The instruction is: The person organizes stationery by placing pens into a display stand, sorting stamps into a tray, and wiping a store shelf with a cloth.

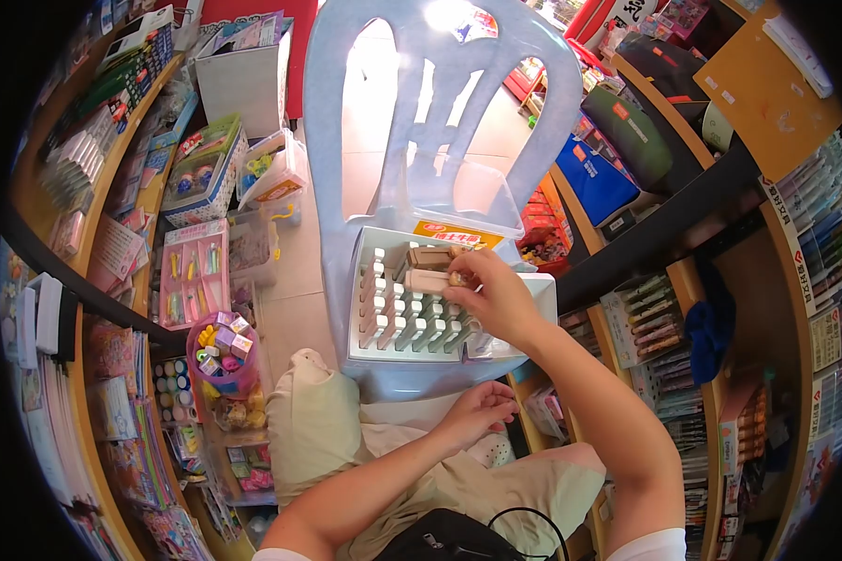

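Note:
My right hand [489, 294] pinches a small flat pale-beige piece [427, 280] by its right end, above a white box [357, 327]. In the box, several slim white-topped sticks [398, 307] stand upright in rows. Just behind the held piece lies a second, browner piece [430, 257]; whether the two touch I cannot tell. The fingertips partly hide what they grip. My left hand [480, 413] hovers over my lap, its fingers loosely curled and apparently holding nothing. The box sits on a light-blue plastic chair [335, 234].
A clear plastic container [468, 201] stands on the chair behind the box. Shelves of pens [660, 318] close in on the right. To the left are a pink tub [217, 374] of small items, a pink tray [196, 266] and a white bin [243, 84].

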A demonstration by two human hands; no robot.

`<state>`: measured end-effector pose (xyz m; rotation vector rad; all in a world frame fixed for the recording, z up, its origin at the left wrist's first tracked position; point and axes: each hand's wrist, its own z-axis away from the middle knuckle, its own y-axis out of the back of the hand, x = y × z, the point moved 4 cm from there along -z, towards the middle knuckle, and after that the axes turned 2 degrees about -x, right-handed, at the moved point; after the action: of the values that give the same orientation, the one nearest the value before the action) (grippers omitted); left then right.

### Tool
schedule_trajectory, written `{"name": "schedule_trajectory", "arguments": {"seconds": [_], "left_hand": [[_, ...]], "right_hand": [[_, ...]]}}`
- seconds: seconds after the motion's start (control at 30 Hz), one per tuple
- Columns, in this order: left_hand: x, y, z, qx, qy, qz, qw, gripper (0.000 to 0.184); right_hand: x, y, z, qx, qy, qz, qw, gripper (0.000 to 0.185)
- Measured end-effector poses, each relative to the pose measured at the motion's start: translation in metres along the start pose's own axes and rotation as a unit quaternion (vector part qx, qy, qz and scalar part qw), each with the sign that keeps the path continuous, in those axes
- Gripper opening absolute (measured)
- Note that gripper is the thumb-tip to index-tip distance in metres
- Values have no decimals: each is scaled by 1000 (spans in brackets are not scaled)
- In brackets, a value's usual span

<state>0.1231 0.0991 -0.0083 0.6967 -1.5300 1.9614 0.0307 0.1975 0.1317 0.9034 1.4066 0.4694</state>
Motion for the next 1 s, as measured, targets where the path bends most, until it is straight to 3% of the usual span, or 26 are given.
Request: {"name": "schedule_trajectory", "arguments": {"seconds": [0.13, 0.33, 0.43, 0.53, 0.57, 0.8, 1.0], "left_hand": [[-2, 1, 0, 2, -7, -10, 1000, 29], [-3, -1, 0, 2, -19, -14, 1000, 28], [-7, -1, -3, -4, -19, -18, 1000, 28], [-9, -2, -5, -7, -23, -14, 1000, 26], [-9, -2, -5, -6, -25, -11, 1000, 25], [-3, 6, -9, 23, -65, -39, 997, 35], [8, 10, -9, 72, -92, -59, 991, 51]], "right_hand": [[14, 25, 15, 34, -18, -185, 982, 24], [52, 90, 58, 57, -108, -186, 975, 27], [70, 110, 82, 69, -163, -143, 974, 23], [102, 108, 101, 74, -152, -110, 979, 23], [101, 108, 105, 52, -131, -3, 990, 24], [98, 77, 106, -19, -59, 128, 990, 24], [95, 77, 97, 33, -38, 102, 993, 24]]}}
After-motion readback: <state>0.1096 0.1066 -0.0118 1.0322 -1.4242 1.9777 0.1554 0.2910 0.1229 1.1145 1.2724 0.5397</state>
